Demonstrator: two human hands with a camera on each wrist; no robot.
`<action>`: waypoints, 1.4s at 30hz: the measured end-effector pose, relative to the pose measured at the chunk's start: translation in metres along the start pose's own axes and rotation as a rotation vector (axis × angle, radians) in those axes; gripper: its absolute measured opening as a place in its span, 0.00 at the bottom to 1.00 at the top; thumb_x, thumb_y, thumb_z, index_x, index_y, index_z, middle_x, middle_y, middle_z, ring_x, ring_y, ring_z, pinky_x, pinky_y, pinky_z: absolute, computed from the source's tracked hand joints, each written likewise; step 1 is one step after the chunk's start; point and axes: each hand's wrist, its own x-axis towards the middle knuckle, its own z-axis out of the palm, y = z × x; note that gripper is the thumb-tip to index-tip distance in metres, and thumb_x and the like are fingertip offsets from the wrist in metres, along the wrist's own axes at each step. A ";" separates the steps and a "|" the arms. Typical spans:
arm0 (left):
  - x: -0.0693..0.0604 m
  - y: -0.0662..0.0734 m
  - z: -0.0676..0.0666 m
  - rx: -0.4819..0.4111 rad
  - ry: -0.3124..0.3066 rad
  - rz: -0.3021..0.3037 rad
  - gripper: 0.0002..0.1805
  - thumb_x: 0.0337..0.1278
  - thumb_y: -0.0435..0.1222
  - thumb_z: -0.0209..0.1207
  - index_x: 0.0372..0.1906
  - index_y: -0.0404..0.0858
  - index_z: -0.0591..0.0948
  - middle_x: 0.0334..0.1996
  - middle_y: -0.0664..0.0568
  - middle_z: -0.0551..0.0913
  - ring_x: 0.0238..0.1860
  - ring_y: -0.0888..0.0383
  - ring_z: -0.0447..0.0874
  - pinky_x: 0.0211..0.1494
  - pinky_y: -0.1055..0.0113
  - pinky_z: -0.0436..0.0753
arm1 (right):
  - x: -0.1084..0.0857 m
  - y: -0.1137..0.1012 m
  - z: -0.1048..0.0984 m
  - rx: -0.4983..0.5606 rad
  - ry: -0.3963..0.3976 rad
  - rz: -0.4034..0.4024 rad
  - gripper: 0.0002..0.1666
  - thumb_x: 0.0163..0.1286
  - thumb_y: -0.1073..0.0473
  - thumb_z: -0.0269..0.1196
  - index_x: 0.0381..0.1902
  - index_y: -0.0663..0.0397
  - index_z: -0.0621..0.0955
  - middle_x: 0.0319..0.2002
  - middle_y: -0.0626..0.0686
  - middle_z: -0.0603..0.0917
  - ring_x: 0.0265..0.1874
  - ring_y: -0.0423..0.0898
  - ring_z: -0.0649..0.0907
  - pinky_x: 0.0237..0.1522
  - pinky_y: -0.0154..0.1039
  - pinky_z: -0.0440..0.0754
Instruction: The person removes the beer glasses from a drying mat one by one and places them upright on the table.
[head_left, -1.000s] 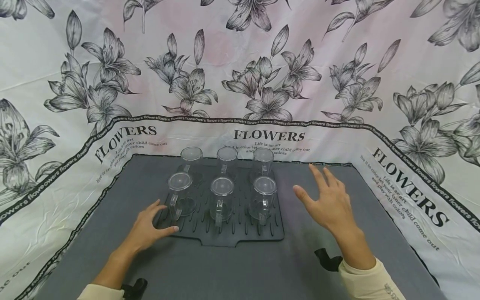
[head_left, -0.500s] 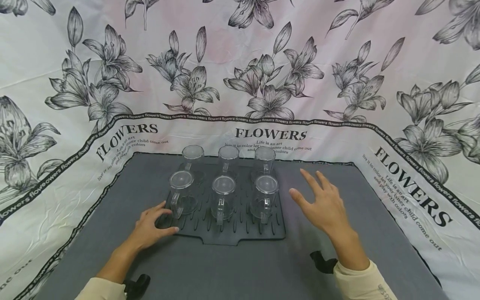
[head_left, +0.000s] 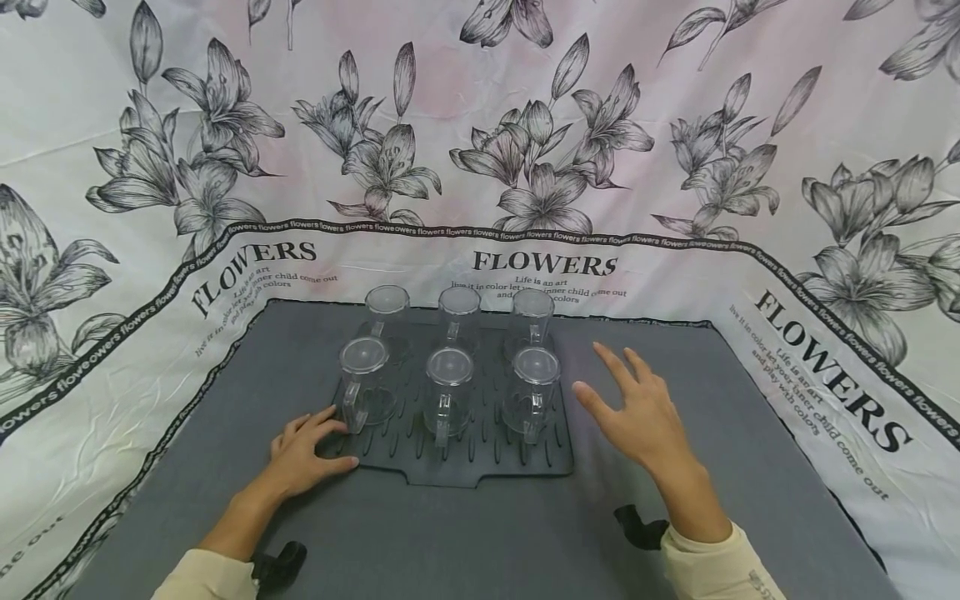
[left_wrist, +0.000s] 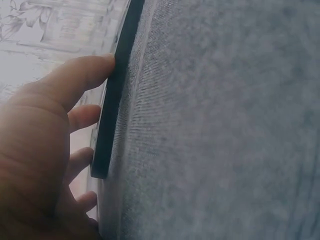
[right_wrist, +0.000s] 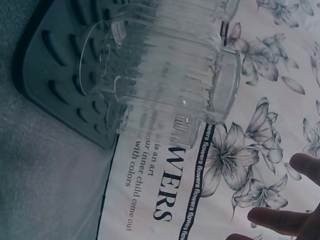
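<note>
- Left hand (head_left: 300, 458): fingers spread, thumb touching near edge of ridged mat (head_left: 483, 433), at its near left corner.
- Right hand (head_left: 641, 417): fingers apart, holding nothing, above the counter (head_left: 420, 542) toward its right edge.
- Mat reaches close to counter's far edge; six clear mugs (head_left: 450, 387) on it, apparently upturned.
- Judgement: steadying or aligning mat; next move calls for gentle, level pressure.

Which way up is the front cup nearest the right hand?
Upside down: the cup has its thick bottom facing up and its rim on the mat.
</note>
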 end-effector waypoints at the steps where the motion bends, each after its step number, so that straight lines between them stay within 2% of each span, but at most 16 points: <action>1: 0.000 0.000 0.000 0.004 0.002 0.001 0.29 0.45 0.54 0.70 0.51 0.45 0.81 0.69 0.40 0.63 0.66 0.33 0.50 0.55 0.33 0.48 | 0.000 0.000 0.001 0.006 -0.009 0.005 0.43 0.68 0.29 0.52 0.76 0.36 0.59 0.72 0.65 0.53 0.64 0.74 0.58 0.49 0.76 0.59; 6: -0.001 0.002 0.002 0.023 0.017 -0.003 0.28 0.46 0.55 0.70 0.50 0.46 0.81 0.69 0.41 0.64 0.66 0.33 0.51 0.55 0.33 0.48 | -0.002 0.000 0.009 0.048 -0.058 0.017 0.43 0.68 0.29 0.52 0.75 0.38 0.60 0.72 0.65 0.54 0.65 0.73 0.57 0.50 0.77 0.58; 11: 0.001 0.001 0.005 0.022 0.019 -0.009 0.27 0.46 0.56 0.69 0.50 0.46 0.81 0.69 0.41 0.64 0.66 0.33 0.51 0.55 0.33 0.47 | -0.003 0.003 0.022 0.112 -0.046 0.004 0.41 0.69 0.32 0.54 0.72 0.44 0.66 0.69 0.65 0.61 0.64 0.70 0.62 0.53 0.73 0.60; 14: 0.004 0.001 0.006 0.022 0.018 -0.016 0.28 0.46 0.56 0.69 0.50 0.46 0.81 0.69 0.42 0.63 0.66 0.34 0.50 0.56 0.33 0.46 | -0.004 0.004 0.029 0.183 -0.053 0.021 0.39 0.68 0.32 0.55 0.70 0.47 0.70 0.65 0.62 0.68 0.60 0.65 0.70 0.51 0.68 0.67; 18: 0.005 0.002 0.007 0.026 0.032 -0.019 0.28 0.45 0.55 0.70 0.50 0.45 0.81 0.69 0.41 0.64 0.66 0.33 0.51 0.56 0.33 0.46 | -0.002 0.005 0.038 0.297 -0.074 0.076 0.36 0.67 0.32 0.56 0.65 0.46 0.75 0.56 0.58 0.77 0.51 0.59 0.79 0.45 0.59 0.76; 21: 0.005 0.002 0.007 0.030 0.039 -0.020 0.29 0.45 0.55 0.70 0.50 0.44 0.81 0.68 0.41 0.64 0.66 0.33 0.51 0.56 0.33 0.46 | -0.002 0.006 0.047 0.369 -0.069 0.104 0.32 0.68 0.34 0.57 0.61 0.45 0.78 0.51 0.55 0.81 0.47 0.55 0.81 0.43 0.55 0.77; 27: 0.006 0.003 0.006 0.036 0.035 -0.023 0.29 0.45 0.55 0.70 0.50 0.44 0.81 0.68 0.41 0.64 0.65 0.34 0.51 0.55 0.34 0.47 | -0.004 0.008 0.063 0.526 -0.043 0.133 0.25 0.69 0.43 0.61 0.55 0.52 0.82 0.47 0.55 0.83 0.42 0.52 0.82 0.40 0.49 0.78; 33: 0.006 0.002 0.005 0.039 0.023 -0.023 0.29 0.45 0.56 0.70 0.50 0.44 0.81 0.68 0.41 0.64 0.65 0.34 0.52 0.54 0.33 0.48 | -0.007 0.006 0.075 0.667 -0.055 0.182 0.21 0.69 0.47 0.63 0.53 0.55 0.83 0.45 0.57 0.83 0.38 0.57 0.82 0.32 0.42 0.80; 36: 0.006 0.001 0.005 0.043 0.019 -0.025 0.30 0.45 0.57 0.69 0.51 0.44 0.81 0.68 0.41 0.64 0.65 0.34 0.52 0.54 0.33 0.48 | -0.008 0.004 0.079 0.701 -0.059 0.189 0.20 0.69 0.49 0.63 0.52 0.56 0.83 0.44 0.58 0.83 0.37 0.59 0.82 0.32 0.43 0.80; 42: 0.003 0.001 0.006 0.059 0.022 -0.024 0.31 0.46 0.58 0.68 0.52 0.44 0.81 0.69 0.42 0.64 0.65 0.34 0.52 0.54 0.33 0.48 | -0.010 0.004 0.086 0.734 -0.070 0.202 0.18 0.69 0.51 0.63 0.51 0.55 0.83 0.45 0.57 0.83 0.37 0.56 0.82 0.33 0.45 0.80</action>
